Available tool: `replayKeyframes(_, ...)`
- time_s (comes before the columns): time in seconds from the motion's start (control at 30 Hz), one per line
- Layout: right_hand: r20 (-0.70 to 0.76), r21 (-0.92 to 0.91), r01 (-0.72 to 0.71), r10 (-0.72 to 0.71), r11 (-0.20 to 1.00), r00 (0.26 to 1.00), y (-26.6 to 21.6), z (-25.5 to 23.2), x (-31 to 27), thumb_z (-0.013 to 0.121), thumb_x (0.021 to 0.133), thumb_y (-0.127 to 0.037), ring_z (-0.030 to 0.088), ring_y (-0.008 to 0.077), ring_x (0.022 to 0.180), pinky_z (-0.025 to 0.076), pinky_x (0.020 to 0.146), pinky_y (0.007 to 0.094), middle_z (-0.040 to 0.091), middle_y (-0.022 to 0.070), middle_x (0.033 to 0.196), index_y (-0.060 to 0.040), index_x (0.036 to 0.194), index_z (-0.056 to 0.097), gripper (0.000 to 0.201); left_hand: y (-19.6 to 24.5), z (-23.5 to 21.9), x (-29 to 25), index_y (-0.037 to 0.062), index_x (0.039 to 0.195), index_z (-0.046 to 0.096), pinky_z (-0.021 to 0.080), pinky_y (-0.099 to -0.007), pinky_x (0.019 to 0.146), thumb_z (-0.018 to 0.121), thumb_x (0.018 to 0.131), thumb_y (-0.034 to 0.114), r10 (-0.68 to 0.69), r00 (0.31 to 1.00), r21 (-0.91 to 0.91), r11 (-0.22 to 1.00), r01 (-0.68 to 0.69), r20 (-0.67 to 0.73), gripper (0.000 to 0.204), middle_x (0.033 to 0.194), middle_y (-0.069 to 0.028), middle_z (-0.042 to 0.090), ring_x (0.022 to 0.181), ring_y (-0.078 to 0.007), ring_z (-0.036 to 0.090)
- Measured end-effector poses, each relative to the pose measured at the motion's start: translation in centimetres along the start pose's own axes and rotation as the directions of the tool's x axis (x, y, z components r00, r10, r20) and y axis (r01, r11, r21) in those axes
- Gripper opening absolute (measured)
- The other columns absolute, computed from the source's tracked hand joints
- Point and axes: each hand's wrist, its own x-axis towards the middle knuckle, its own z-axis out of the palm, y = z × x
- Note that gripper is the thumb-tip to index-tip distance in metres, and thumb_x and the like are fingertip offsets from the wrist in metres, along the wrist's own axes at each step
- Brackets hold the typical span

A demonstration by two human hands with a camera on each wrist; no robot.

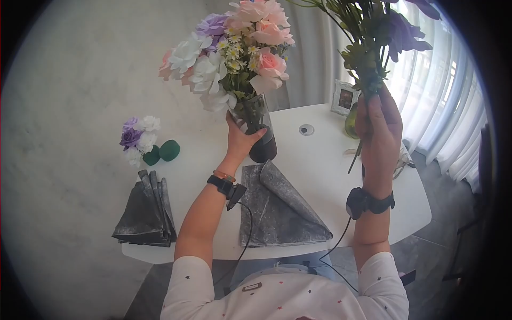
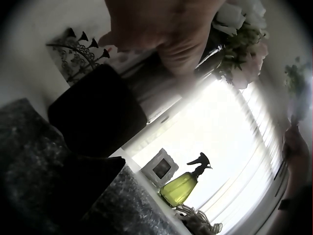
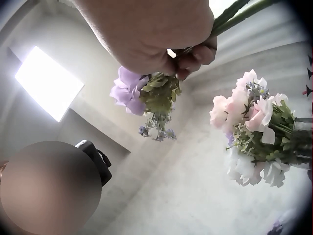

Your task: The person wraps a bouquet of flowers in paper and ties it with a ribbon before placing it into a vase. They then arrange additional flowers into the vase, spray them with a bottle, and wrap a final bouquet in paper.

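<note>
My left hand [image 1: 244, 140] grips a dark glass vase [image 1: 263, 149] on the white table, its thumb across the front. Pink, white and purple flowers [image 1: 269, 66] with small daisies fill the vase. Raised at the right, my right hand [image 1: 380, 128] pinches the stems of a second bunch with purple flowers [image 1: 402, 37] and green leaves; loose stem ends hang below the hand. In the right wrist view, fingers curl round those stems [image 3: 234, 19], and the vase flowers [image 3: 249, 117] stand apart from them. The left wrist view has my left hand [image 2: 166, 34] around the vase.
Dark grey folded cloth or paper [image 1: 282, 213] lies before the vase, and another folded stack [image 1: 144, 213] at the left edge. Behind that stack are small purple and white flowers [image 1: 138, 136] and green pieces [image 1: 169, 150]. A picture frame [image 1: 344, 97] and a green spray bottle [image 2: 180, 188] stand back right.
</note>
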Motion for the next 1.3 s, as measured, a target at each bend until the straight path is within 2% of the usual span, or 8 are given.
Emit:
replayKeyframes(0.17,-0.086,-0.075,-0.001,-0.005,0.997,0.996,-0.1,-0.1,0.2,0.055,0.095,-0.013,0.038,0.0027,0.053,0.026,0.043,0.0177,0.057,0.0028,0.079,-0.0008,0.133,0.048,0.041,-0.7,-0.4,0.5,-0.0027,0.142,0.003,0.039,-0.0401,0.102,0.083,0.066,0.021,0.027,1.000,0.039,0.999,-0.027,0.000,0.112,0.134,-0.0218,0.036,0.123,-0.0340,0.044)
replayKeyframes(0.63,-0.132,-0.080,0.018,-0.028,0.997,0.991,0.0,-1.3,0.8,0.057,0.094,-0.015,0.038,0.0024,0.052,0.029,0.044,0.0177,0.057,0.0033,0.077,-0.0022,0.133,0.048,0.042,-5.7,-7.2,3.6,-0.0034,0.140,0.006,0.038,-0.0390,0.102,0.083,0.067,0.025,0.016,0.998,0.108,0.994,-0.009,-0.068,0.110,0.132,-0.0214,0.036,0.122,-0.0305,0.043)
replayKeyframes(1.0,-0.104,-0.074,0.014,-0.021,0.997,0.994,0.4,-1.2,0.8,0.058,0.094,-0.017,0.040,0.0019,0.052,0.028,0.043,0.0173,0.060,0.0043,0.079,-0.0023,0.134,0.048,0.044,-6.5,-8.1,3.9,-0.0043,0.141,0.006,0.037,-0.0391,0.103,0.082,0.068,0.029,0.023,0.995,0.143,0.990,-0.008,-0.101,0.110,0.134,-0.0241,0.034,0.125,-0.0339,0.041)
replayKeyframes(1.1,-0.117,-0.078,0.011,-0.020,0.997,0.993,0.3,-1.1,0.6,0.058,0.094,-0.017,0.040,0.0020,0.052,0.028,0.043,0.0174,0.060,0.0041,0.079,-0.0024,0.134,0.048,0.044,-6.3,-8.4,3.0,-0.0053,0.141,0.011,0.037,-0.0398,0.102,0.081,0.069,0.030,0.045,0.994,0.325,0.946,-0.010,-0.100,0.106,0.134,-0.0266,0.035,0.125,-0.0380,0.040)
replayKeyframes(1.17,-0.097,-0.076,0.010,-0.017,0.997,0.995,0.3,-1.3,0.7,0.058,0.094,-0.017,0.040,0.0021,0.052,0.028,0.043,0.0175,0.060,0.0042,0.079,-0.0025,0.134,0.047,0.044,-6.1,-8.6,1.6,-0.0073,0.135,0.023,0.040,-0.0403,0.098,0.080,0.070,0.029,-0.128,0.974,0.570,0.793,0.214,-0.187,0.094,0.133,-0.0297,0.035,0.123,-0.0393,0.040)
replayKeyframes(1.2,-0.100,-0.075,0.012,-0.020,0.997,0.995,0.3,-1.4,0.7,0.058,0.094,-0.017,0.040,0.0021,0.052,0.028,0.043,0.0175,0.060,0.0042,0.079,-0.0025,0.134,0.047,0.044,-4.8,-8.6,0.7,-0.0073,0.135,0.023,0.040,-0.0403,0.098,0.080,0.070,0.029,-0.126,0.975,0.572,0.793,0.211,-0.184,0.094,0.133,-0.0297,0.035,0.123,-0.0393,0.040)
replayKeyframes(1.27,-0.089,-0.070,0.024,-0.030,0.997,0.996,0.3,-1.5,0.8,0.058,0.094,-0.016,0.039,0.0023,0.052,0.028,0.042,0.0177,0.060,0.0043,0.079,-0.0024,0.134,0.047,0.044,-2.5,-8.7,-1.2,-0.0082,0.124,0.034,0.043,-0.0408,0.094,0.078,0.072,0.030,-0.348,0.937,0.689,0.675,0.263,-0.016,0.078,0.129,-0.0327,0.038,0.119,-0.0372,0.045)
replayKeyframes(1.3,-0.090,-0.069,0.020,-0.027,0.997,0.996,0.3,-1.4,0.8,0.058,0.094,-0.016,0.039,0.0023,0.052,0.028,0.042,0.0177,0.060,0.0043,0.079,-0.0024,0.134,0.047,0.044,-2.6,-8.7,-2.1,-0.0082,0.124,0.034,0.043,-0.0408,0.094,0.078,0.072,0.030,-0.351,0.936,0.690,0.674,0.265,-0.017,0.078,0.129,-0.0327,0.038,0.119,-0.0372,0.045)
